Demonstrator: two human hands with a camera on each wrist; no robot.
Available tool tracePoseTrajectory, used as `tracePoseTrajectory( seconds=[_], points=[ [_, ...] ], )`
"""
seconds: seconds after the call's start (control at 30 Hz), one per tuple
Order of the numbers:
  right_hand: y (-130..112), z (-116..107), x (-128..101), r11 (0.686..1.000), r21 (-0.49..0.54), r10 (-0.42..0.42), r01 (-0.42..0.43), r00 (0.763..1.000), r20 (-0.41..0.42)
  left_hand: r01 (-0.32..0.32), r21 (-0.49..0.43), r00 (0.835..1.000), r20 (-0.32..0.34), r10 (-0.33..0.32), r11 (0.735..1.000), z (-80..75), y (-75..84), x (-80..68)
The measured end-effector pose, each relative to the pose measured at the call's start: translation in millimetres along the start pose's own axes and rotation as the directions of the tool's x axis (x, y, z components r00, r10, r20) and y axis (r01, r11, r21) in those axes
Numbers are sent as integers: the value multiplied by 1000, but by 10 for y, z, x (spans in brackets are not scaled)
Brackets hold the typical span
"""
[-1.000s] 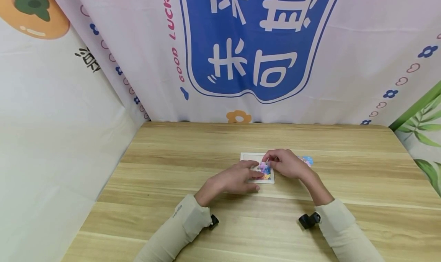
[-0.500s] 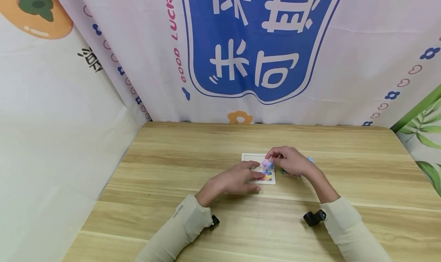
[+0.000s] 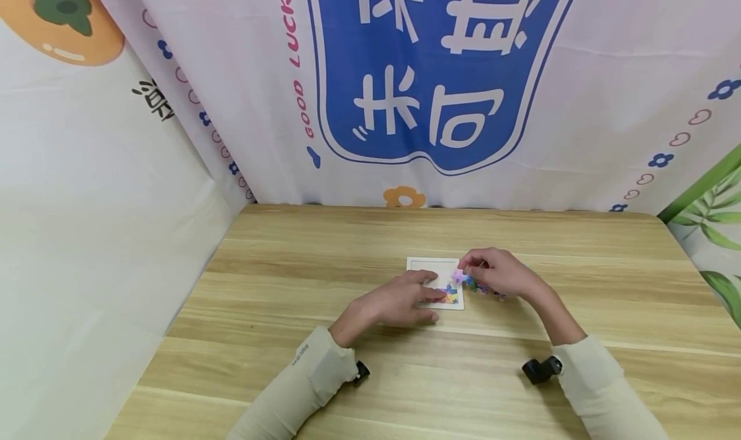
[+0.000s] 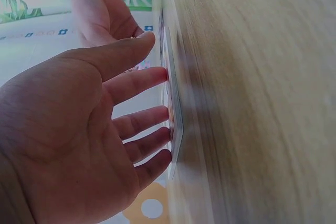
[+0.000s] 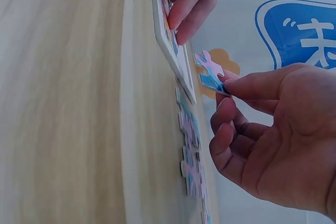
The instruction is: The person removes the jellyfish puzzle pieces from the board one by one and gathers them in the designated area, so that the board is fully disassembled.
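A white-bordered puzzle tray [image 3: 419, 262] lies on the table, with colourful pieces fitted along its near right part. My left hand [image 3: 399, 298] rests on it with fingers stretched out, fingertips pressing the tray's surface in the left wrist view. Between thumb and index finger my right hand [image 5: 273, 124] pinches a pink and blue puzzle piece [image 5: 211, 72], raised above the table by the tray's right edge. Loose puzzle pieces [image 5: 190, 129] lie on the table just right of the tray, partly hidden under the right hand in the head view.
The wooden table [image 3: 324, 234] reaches back to a printed cloth [image 3: 260, 105] hanging behind it. Another white cloth [image 3: 116, 234] hangs along the left side. A black wrist camera [image 3: 541, 369] sits at the right sleeve, another [image 3: 360, 372] at the left.
My right hand has lifted the pink and blue puzzle piece off the tray and moved right with it, over the loose pieces. The left hand has stayed in place on the tray.
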State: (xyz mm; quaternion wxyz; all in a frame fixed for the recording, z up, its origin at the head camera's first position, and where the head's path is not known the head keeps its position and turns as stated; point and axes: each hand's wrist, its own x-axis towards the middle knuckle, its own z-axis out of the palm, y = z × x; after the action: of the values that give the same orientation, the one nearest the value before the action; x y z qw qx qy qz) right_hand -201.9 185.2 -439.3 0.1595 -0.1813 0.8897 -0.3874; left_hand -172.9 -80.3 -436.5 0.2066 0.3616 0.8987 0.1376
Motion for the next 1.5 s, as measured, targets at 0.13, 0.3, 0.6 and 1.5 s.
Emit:
tracePoseTrajectory(
  seconds=[0.13,0.3,0.6,1.5],
  points=[
    [48,-22,-36,999,31,14,-14,1000,11,-9,9,1000,-2,9,1000,-1,-4,3],
    [118,-58,-92,999,43,16,-16,1000,11,-3,8,1000,1,3,1000,4,-4,5],
    [242,-146,-238,1000,-5,20,-20,1000,-15,12,13,1000,-3,-12,1000,18,0,5],
    [559,-482,-591,995,-35,89,-91,995,-55,21,-14,1000,0,-21,1000,16,-5,-4]
  ],
)
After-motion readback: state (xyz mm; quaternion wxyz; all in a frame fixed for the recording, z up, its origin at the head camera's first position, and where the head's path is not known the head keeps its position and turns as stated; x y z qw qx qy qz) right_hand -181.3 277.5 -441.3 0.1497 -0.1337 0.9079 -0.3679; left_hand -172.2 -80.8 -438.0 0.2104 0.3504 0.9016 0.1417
